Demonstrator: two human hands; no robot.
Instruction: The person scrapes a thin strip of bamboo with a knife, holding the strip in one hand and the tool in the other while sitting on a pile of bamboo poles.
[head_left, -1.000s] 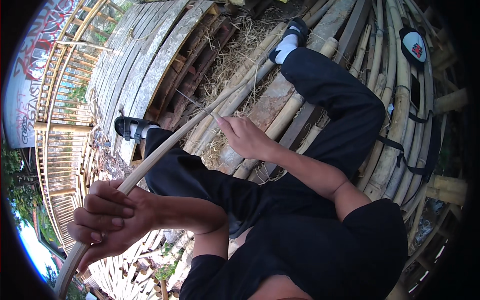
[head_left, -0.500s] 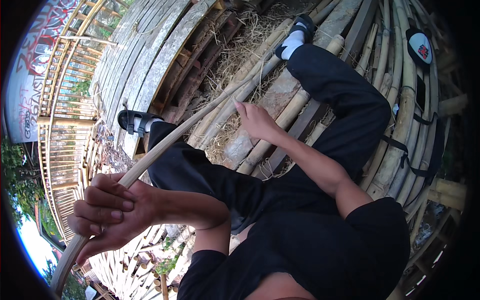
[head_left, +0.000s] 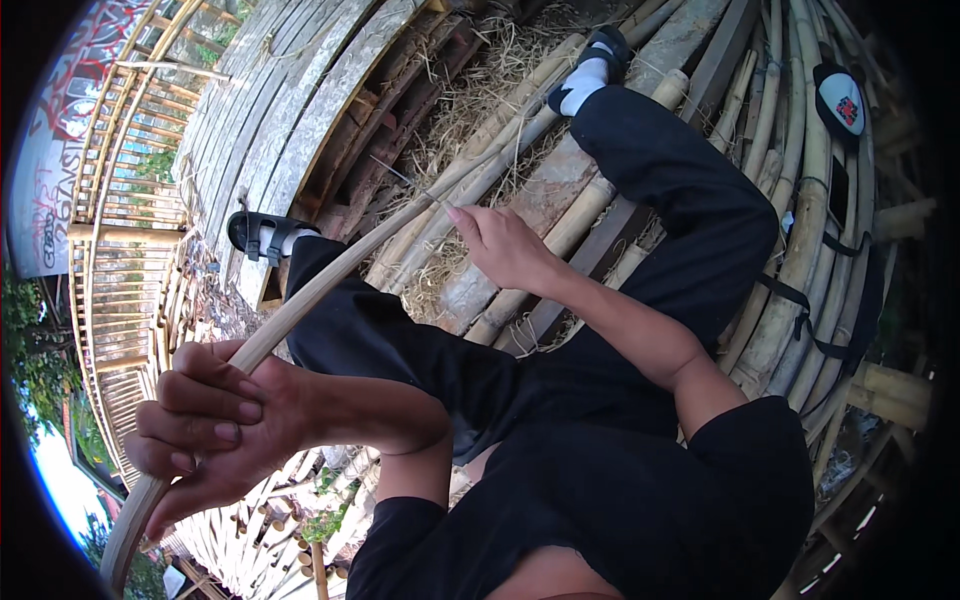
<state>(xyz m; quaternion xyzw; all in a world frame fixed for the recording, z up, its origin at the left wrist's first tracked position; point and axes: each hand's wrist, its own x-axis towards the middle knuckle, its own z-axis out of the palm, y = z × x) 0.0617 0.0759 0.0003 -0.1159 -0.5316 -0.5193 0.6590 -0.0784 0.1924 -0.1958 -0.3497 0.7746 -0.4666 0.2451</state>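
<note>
Near left, left hand (head_left: 215,425) was clamped around a bent bamboo strip (head_left: 330,285), which ran far right across the legs. Right hand (head_left: 500,245) pinched a thin blade (head_left: 405,180) at the strip, above the bamboo poles (head_left: 800,240).

Smooth, pale bamboo strip (head_left: 330,285)

I sit on a platform of bamboo poles (head_left: 800,250), my legs stretched out before me across them. A long bamboo strip (head_left: 320,290) runs from my left hand (head_left: 205,425), low at my left, forward over my left leg to my right hand (head_left: 500,245). A cap (head_left: 838,100) lies on the poles to my right; planks (head_left: 290,110) lie ahead to my left.
</note>
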